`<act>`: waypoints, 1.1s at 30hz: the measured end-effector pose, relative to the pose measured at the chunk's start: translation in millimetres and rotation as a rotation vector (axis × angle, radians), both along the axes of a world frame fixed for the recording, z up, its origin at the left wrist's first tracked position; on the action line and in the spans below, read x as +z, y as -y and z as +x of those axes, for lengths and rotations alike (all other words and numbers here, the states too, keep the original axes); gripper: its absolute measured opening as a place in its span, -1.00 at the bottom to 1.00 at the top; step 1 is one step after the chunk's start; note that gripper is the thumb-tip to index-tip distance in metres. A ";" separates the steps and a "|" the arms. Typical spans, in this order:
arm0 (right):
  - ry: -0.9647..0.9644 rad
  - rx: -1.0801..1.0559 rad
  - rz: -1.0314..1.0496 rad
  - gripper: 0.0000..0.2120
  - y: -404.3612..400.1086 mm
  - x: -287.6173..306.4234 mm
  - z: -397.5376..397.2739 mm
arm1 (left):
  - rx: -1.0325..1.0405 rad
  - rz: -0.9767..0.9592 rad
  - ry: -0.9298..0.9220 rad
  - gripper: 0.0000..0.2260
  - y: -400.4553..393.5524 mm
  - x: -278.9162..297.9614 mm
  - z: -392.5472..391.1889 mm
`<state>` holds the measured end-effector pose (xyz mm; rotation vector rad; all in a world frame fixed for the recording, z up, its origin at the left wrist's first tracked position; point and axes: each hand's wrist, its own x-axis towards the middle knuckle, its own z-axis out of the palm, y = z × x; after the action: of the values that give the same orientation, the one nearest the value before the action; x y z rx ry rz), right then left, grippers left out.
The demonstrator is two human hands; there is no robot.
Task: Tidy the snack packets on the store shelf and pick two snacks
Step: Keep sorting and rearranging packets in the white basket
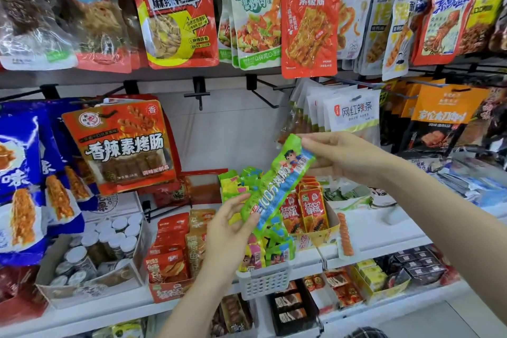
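While both hands pinch it, long green-and-blue plastic snack packet [277,184] tilted, left hand [227,230] clamped low, right hand [340,159] high, white slotted plastic basket [263,281] below on white store shelf [389,236].

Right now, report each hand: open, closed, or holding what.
Left hand: pinches the lower end of the green snack packet.
Right hand: pinches the same packet's upper end.

Two bare forearms — no sleeves, left hand [229,230], right hand [345,158] ringless.
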<state>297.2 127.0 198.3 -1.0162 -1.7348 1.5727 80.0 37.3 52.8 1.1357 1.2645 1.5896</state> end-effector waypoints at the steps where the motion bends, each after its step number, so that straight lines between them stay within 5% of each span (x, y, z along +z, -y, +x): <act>1: 0.071 -0.027 0.080 -0.65 0.3 -0.1 -0.9 | 0.008 0.023 -0.031 -0.66 -4.1 -0.1 0.2; 5: 0.371 -0.230 0.418 -0.86 -8.2 -0.4 6.4 | -0.012 0.044 -0.181 -0.68 -23.8 -0.8 -3.3; 10: 0.528 -0.557 0.916 -0.86 -26.8 -11.2 24.1 | 0.174 0.109 -0.695 -0.80 -50.7 -8.0 -30.2; 12: 0.528 -0.556 0.973 -0.87 -32.3 -22.7 19.4 | 0.164 0.103 -0.856 -0.81 -67.7 -8.4 -36.6; 18: 0.504 -0.598 0.898 -0.80 -54.5 -47.0 -2.8 | -0.165 -0.191 -1.362 -0.36 -124.1 -7.8 -26.3; 24: 0.413 -0.497 0.976 -0.79 -60.8 -51.6 -28.1 | -0.189 -0.195 -1.361 -0.30 -117.8 -29.0 -31.2; 33: 0.511 -0.366 1.004 -0.86 -65.0 -50.7 -48.1 | -0.216 -0.090 -1.276 -0.49 -98.8 -38.0 -37.1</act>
<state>249.1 191.9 147.6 -1.1126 -2.1147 0.1027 42.9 136.0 14.8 2.2550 1.8144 0.5114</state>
